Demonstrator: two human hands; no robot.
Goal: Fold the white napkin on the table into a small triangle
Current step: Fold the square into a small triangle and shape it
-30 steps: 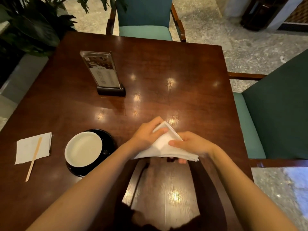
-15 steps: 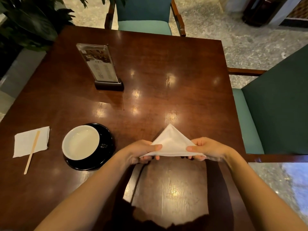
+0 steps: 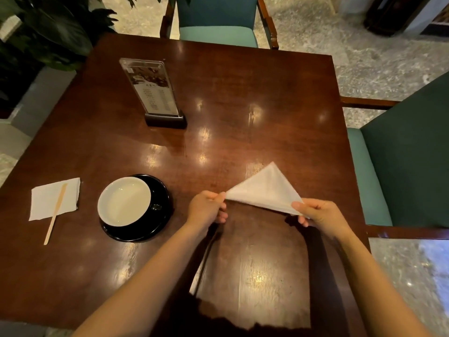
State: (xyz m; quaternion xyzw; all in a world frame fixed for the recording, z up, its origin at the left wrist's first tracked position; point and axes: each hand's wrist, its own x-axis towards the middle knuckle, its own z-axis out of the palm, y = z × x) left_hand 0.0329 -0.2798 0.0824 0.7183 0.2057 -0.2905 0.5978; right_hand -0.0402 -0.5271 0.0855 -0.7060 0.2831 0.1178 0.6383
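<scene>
The white napkin (image 3: pixel 266 188) is folded into a triangle with its peak pointing away from me, and it is held just above the dark wooden table (image 3: pixel 243 93). My left hand (image 3: pixel 206 207) pinches its left corner between thumb and fingers. My right hand (image 3: pixel 320 215) pinches the right corner, which sits a little lower. The long folded edge runs between my two hands, over the right part of the table.
A white cup on a black saucer (image 3: pixel 134 207) stands left of my hands. Further left a small paper napkin (image 3: pixel 54 198) lies under a wooden stirrer (image 3: pixel 56 212). A menu stand (image 3: pixel 155 93) is at the back. Green chairs stand behind (image 3: pixel 216 32) and to the right (image 3: pixel 413 154).
My hands slid from the middle of the napkin out to its two lower corners, and the napkin now shows as a flat triangle, shifted slightly right and tilted.
</scene>
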